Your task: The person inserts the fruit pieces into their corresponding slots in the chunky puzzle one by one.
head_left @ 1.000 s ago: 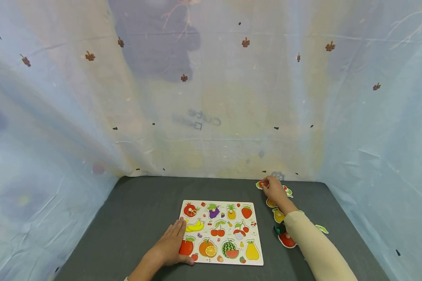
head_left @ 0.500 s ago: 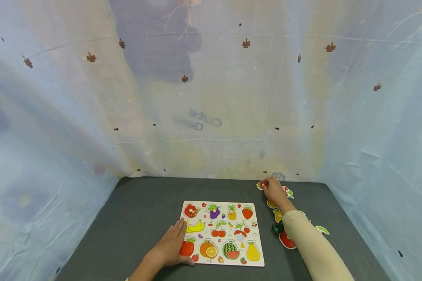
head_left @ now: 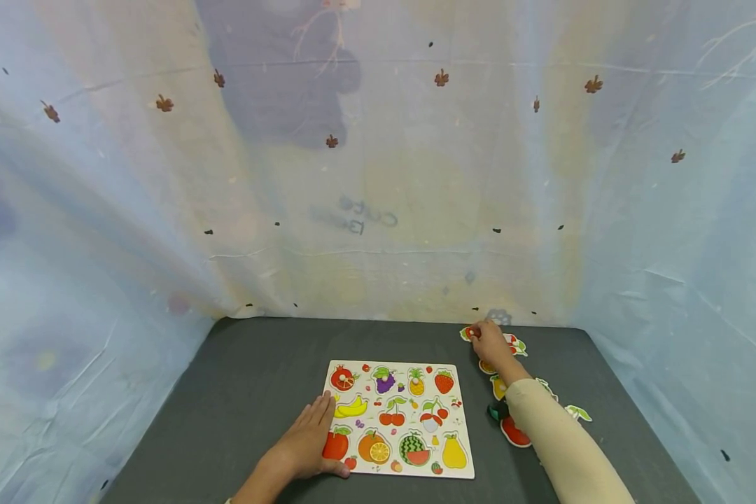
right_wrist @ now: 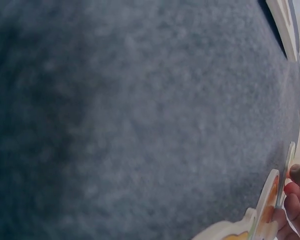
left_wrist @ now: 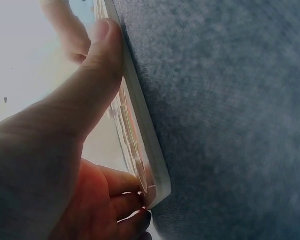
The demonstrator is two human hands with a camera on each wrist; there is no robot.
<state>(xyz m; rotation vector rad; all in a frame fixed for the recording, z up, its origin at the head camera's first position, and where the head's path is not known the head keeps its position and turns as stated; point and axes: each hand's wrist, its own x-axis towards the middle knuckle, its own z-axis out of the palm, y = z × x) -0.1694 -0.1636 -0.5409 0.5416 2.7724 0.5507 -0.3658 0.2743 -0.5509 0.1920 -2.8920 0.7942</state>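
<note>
Right hand (head_left: 493, 344) is pinching a red fruit piece (head_left: 465, 334) near the back edge of the dark table (head_left: 252, 392), beyond and to the right of the fruit board (head_left: 455, 421). Left hand (head_left: 302, 435) is just lying with straight fingers on the board's left edge, and more fruit cutouts (head_left: 515, 432) are sitting around the right sleeve (head_left: 557, 434).

White rectangular flat board (head_left: 408, 422), printed with brightly coloured fruits in three rows, with pomegranate, grapes, pineapple and strawberry in the far row. It lies flat on the dark grey tabletop (head_left: 246, 378), its left edge under the extended fingers of the left hand (head_left: 304, 439). Small red-and-green fruit-shaped piece with white border (head_left: 466, 334), pinched by the right hand (head_left: 493, 346) near the tabletop's far edge, right of the board, and partly hidden by the fingers.
</note>
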